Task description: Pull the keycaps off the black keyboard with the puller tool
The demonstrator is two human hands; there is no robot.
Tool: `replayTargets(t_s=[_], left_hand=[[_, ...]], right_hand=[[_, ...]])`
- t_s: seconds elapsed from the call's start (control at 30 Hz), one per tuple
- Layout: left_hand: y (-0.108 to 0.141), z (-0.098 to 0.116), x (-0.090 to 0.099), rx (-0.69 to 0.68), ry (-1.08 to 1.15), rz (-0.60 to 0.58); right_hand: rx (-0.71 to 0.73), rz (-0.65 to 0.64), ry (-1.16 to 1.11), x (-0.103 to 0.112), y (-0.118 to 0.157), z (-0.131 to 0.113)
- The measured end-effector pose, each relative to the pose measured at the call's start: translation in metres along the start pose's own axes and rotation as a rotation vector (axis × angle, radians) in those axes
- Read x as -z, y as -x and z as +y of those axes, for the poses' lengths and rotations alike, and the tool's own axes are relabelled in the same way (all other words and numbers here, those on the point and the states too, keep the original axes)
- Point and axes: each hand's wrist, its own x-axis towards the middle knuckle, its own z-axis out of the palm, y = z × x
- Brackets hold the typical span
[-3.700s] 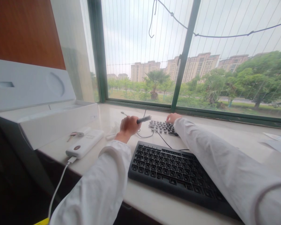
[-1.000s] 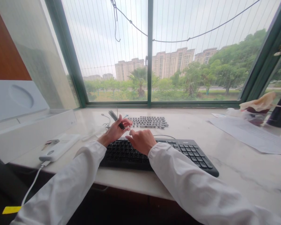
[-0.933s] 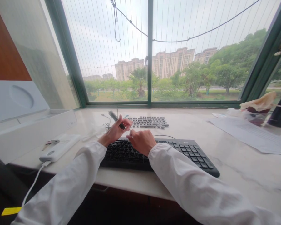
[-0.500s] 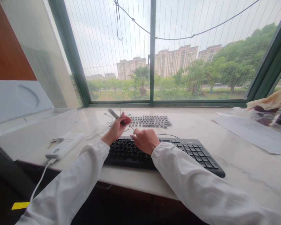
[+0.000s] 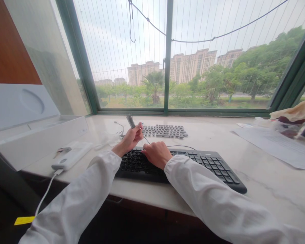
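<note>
Head view shows a grey brush point(image 5: 131, 122), bristles point(image 5: 129, 117) upward

A keyboard point(image 5: 223, 169) lies near the front edge of a counter point(image 5: 210, 130), with rows of keycaps point(image 5: 165, 131) behind it and a window point(image 5: 168, 61) beyond. The right hand point(image 5: 157, 154) sits over the keyboard, the left hand point(image 5: 132, 137) to its left. At left, a power bank point(image 5: 72, 157) rests beside a box point(image 5: 40, 145); papers point(image 5: 271, 147) lie at right.

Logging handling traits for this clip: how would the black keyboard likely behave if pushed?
The keyboard would probably slide rather than tip, being wide and lying flat. Its slab-like casing suggests stiffness. The thin cable behind it might drag along.
</note>
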Motion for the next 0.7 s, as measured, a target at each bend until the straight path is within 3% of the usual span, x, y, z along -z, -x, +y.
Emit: replayTargets(t_s=[0.27,0.7], left_hand=[[0.001,-0.015,-0.004,0.017,-0.218,0.098],[0.003,-0.017,-0.01,0.043,-0.23,0.261]], right_hand=[[-0.063,-0.005,-0.078,-0.009,-0.004,0.005],[-0.061,-0.016,-0.074,-0.006,-0.006,0.003]])
